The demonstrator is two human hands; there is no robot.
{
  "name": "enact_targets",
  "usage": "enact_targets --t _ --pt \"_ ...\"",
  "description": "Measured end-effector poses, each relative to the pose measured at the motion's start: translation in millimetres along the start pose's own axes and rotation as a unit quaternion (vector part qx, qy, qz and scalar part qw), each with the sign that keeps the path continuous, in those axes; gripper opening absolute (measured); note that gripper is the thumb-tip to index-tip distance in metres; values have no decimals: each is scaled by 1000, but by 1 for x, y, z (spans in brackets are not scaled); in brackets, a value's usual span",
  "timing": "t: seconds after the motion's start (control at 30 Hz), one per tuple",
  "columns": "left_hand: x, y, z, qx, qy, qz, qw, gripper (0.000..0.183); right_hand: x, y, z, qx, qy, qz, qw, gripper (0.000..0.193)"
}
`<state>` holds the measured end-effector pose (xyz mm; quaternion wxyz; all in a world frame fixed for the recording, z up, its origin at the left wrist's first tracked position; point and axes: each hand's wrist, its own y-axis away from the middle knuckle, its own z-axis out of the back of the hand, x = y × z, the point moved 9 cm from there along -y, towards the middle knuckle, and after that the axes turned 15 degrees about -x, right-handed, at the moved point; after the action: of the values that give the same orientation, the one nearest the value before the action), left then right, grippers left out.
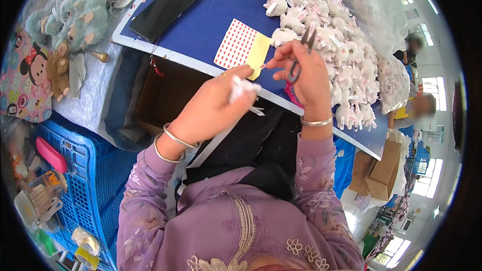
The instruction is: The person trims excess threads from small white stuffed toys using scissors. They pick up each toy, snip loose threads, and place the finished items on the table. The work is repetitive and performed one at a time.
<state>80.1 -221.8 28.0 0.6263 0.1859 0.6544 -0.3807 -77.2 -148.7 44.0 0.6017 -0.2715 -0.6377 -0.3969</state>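
1. Here's your left hand (213, 104), curled around a small white plush piece (243, 88) just off the table's front edge; thumb and fingers close on it, probably to steady the soft thing.
2. And look, those same left fingertips reach the lower edge of the sticker sheet (237, 45); perhaps that anchors it, though I can't tell whether they press.
3. Over to your right hand (309, 78): it carries the scissors (295, 70), blades up past the knuckles, a handle loop beside the palm. That tuck seems to leave the thumb and forefinger free.
4. Right at those fingertips, a tiny red-and-white sticker (262, 66)! Whether they pinch it fully, I can't tell.
5. The sheet lies flat between your hands, its bare yellow strip toward your right, likely so either hand reaches it easily.
6. Just beyond your right hand, pale plush toys (346, 65) crowd the blue table (216, 0), heaped within reach, presumably for quick picking up.
7. Farther left, a dark phone (165, 11) lies near the table's edge, apart from both hands, perhaps to spare the working spot.
8. And low on your left, outside the table, stands a blue crate (83, 170).
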Motion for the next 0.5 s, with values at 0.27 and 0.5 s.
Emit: enact_targets --t 0.27,0.5 --pt "20 28 -36 84 341 266 898 56 41 66 9 80 8 38 996 38" --pt "-2 32 -66 58 344 274 896 51 60 98 46 19 -37 88 995 38"
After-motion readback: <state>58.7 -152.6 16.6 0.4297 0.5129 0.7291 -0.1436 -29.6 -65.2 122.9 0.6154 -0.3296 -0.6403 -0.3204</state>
